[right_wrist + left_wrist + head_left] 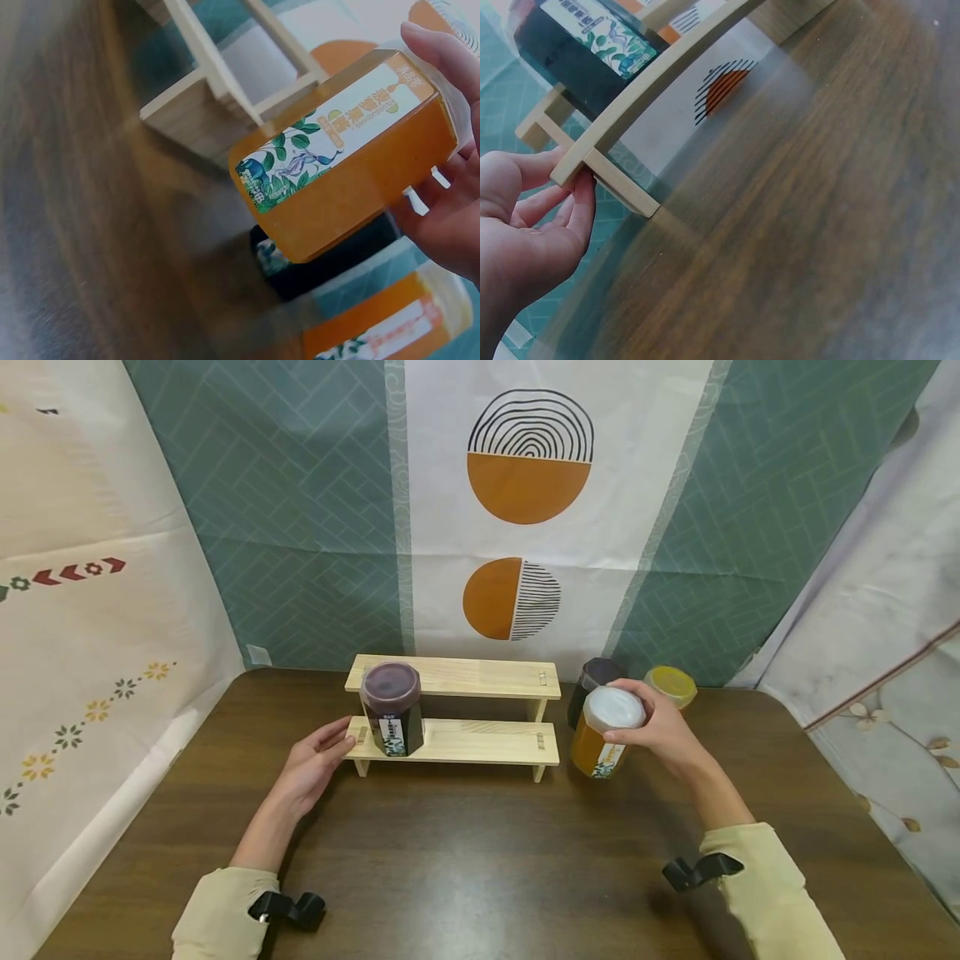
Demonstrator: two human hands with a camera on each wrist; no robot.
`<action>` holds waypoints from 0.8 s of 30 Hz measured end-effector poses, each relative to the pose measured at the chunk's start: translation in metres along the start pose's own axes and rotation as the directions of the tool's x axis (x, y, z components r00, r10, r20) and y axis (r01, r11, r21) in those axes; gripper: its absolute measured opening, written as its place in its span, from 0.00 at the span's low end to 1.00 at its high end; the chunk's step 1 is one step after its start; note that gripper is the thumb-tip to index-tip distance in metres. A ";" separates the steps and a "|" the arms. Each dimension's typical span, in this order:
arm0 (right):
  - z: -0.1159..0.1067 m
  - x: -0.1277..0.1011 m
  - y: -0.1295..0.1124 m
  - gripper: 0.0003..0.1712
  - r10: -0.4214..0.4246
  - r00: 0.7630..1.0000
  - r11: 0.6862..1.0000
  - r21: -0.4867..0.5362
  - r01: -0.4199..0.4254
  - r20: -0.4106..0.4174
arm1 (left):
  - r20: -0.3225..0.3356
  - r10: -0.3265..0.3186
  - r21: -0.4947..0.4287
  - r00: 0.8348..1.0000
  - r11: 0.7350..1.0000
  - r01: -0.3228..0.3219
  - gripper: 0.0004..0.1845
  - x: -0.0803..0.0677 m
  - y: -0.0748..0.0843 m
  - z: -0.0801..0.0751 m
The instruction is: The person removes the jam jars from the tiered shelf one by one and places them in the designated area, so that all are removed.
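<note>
My right hand point(663, 727) grips an orange jar with a white lid point(588, 752) around its top, to the right of a two-step wooden rack point(480, 739). In the right wrist view the orange jar point(352, 172) is tilted, its label facing the camera, and appears raised off the table. My left hand point(311, 768) pinches the left end of the rack's lower step; the left wrist view has its fingers point(581, 210) beneath the board. On that step, at the left, stands a dark jar with a purple lid point(393, 693).
Behind the held jar stand another dark jar point(600, 672) and a yellow-lidded jar point(671, 683), close together. The brown wooden table point(450, 860) ends at a patterned cloth point(322, 527) behind the rack. More cloth hangs at both sides.
</note>
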State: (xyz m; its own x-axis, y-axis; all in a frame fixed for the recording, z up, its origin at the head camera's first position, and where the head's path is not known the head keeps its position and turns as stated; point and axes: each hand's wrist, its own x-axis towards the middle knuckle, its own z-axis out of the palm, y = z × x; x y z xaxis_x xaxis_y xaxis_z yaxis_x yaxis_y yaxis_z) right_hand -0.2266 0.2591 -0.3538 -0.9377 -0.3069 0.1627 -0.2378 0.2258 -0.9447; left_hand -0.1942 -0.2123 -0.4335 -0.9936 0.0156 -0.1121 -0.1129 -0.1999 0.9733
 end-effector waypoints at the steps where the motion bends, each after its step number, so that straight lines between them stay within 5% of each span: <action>1: 0.000 0.000 0.004 0.35 -0.002 1.000 1.000 -0.006 0.002 0.001 | 0.000 0.000 -0.003 1.000 1.000 0.000 0.31 0.000 0.000 0.000; 12: 0.002 -0.006 0.035 0.39 0.036 0.999 0.999 -0.007 -0.036 0.010 | 0.011 0.013 0.000 1.000 1.000 -0.013 0.31 0.001 -0.001 0.000; 20: 0.002 -0.007 0.038 0.40 0.045 0.999 0.999 0.027 -0.045 0.024 | 0.005 0.002 0.000 1.000 1.000 -0.002 0.31 0.000 -0.001 0.000; 24: 0.000 -0.006 0.037 0.41 0.055 0.997 0.998 -0.043 -0.052 0.053 | 0.002 0.001 0.005 1.000 1.000 -0.001 0.31 0.001 -0.002 -0.001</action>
State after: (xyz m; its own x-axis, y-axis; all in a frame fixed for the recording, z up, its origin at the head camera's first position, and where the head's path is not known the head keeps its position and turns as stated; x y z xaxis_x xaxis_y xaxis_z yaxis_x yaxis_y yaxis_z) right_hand -0.2298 0.2689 -0.3900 -0.9345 -0.3430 0.0954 -0.1989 0.2808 -0.9389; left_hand -0.1952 -0.2129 -0.4353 -0.9937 0.0173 -0.1107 -0.1119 -0.1954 0.9743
